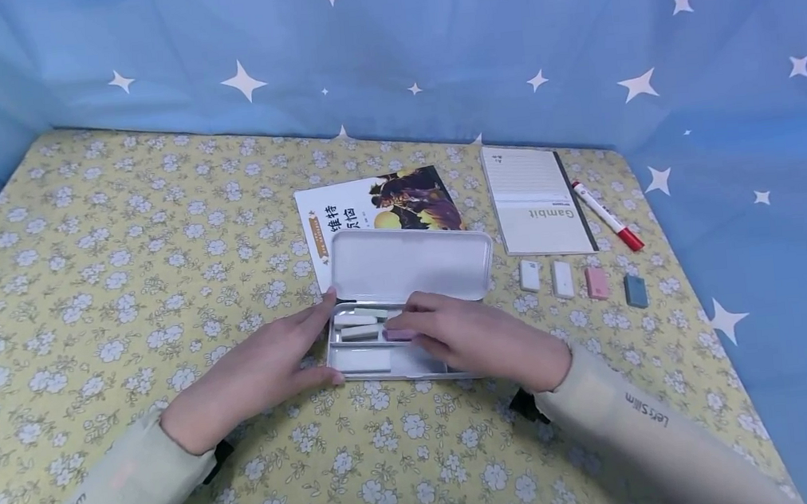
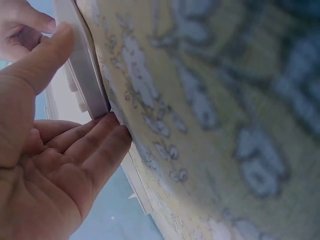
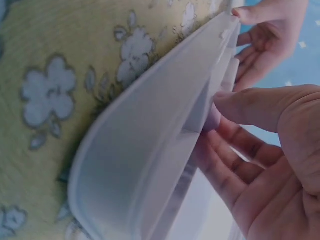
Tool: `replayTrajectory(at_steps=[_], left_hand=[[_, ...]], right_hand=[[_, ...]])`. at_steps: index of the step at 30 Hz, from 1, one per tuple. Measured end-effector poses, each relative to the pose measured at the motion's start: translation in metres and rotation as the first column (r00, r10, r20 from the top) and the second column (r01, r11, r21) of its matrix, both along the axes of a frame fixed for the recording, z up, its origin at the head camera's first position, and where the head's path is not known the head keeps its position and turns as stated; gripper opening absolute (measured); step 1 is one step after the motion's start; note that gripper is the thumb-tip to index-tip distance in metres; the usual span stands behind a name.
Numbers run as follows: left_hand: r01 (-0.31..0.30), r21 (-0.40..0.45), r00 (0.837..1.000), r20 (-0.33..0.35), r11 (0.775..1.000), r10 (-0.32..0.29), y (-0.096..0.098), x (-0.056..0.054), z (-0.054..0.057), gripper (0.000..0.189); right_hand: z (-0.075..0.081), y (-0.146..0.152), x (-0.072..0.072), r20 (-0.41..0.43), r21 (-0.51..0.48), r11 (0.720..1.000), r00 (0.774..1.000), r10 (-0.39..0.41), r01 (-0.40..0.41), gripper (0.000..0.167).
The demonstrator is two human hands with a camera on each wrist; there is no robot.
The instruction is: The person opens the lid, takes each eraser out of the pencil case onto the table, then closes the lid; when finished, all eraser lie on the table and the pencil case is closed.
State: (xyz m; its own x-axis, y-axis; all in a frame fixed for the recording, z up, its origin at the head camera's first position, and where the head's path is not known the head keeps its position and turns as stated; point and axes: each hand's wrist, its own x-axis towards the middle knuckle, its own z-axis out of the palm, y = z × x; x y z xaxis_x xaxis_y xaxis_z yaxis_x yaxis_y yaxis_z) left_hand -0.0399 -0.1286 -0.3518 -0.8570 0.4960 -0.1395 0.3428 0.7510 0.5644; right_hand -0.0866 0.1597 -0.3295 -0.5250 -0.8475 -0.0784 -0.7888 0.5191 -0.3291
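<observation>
A blue star-printed cloth backdrop [image 1: 385,45] rose beyond the left hand [image 1: 266,368] and right hand [image 1: 464,331]. A yellow floral tablecloth [image 1: 163,305] spread beneath and around them. The open white case [image 1: 412,263] lay between them. The left hand, spread wide, touched its end; the right hand pinched a small purple block [image 1: 399,335] at its compartments.

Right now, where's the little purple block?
In the head view, the purple block is in the right hand, at the open case, just right of a white block.
</observation>
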Motion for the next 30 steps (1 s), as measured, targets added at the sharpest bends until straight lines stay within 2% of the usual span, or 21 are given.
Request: replayTrajectory(at_steps=[4,11,16,23,30], left_hand=[[0.000,-0.005,1.000,0.006,1.000,0.000,0.000,0.000,0.000,0.107],[0.001,-0.006,1.000,0.020,1.000,-0.001,-0.001,0.000,0.001,0.108],[0.001,-0.004,1.000,0.018,1.000,-0.001,0.000,0.000,0.002,0.108],[0.006,0.005,1.000,-0.004,1.000,-0.006,0.000,0.000,0.001,0.108],[-0.002,-0.001,1.000,0.007,1.000,0.002,0.000,-0.001,0.002,0.107]], right_hand=[[0.003,0.000,0.000,0.045,0.022,1.000,0.999,-0.002,0.001,0.038],[0.010,-0.004,-0.002,0.080,0.138,0.990,0.997,0.006,-0.017,0.046],[0.013,-0.005,-0.004,0.110,0.186,0.982,0.994,-0.008,-0.013,0.049],[0.013,-0.004,-0.005,0.140,0.155,0.988,0.990,-0.017,-0.005,0.045],[0.009,0.000,-0.007,0.181,0.116,0.993,0.983,-0.040,0.019,0.044]])
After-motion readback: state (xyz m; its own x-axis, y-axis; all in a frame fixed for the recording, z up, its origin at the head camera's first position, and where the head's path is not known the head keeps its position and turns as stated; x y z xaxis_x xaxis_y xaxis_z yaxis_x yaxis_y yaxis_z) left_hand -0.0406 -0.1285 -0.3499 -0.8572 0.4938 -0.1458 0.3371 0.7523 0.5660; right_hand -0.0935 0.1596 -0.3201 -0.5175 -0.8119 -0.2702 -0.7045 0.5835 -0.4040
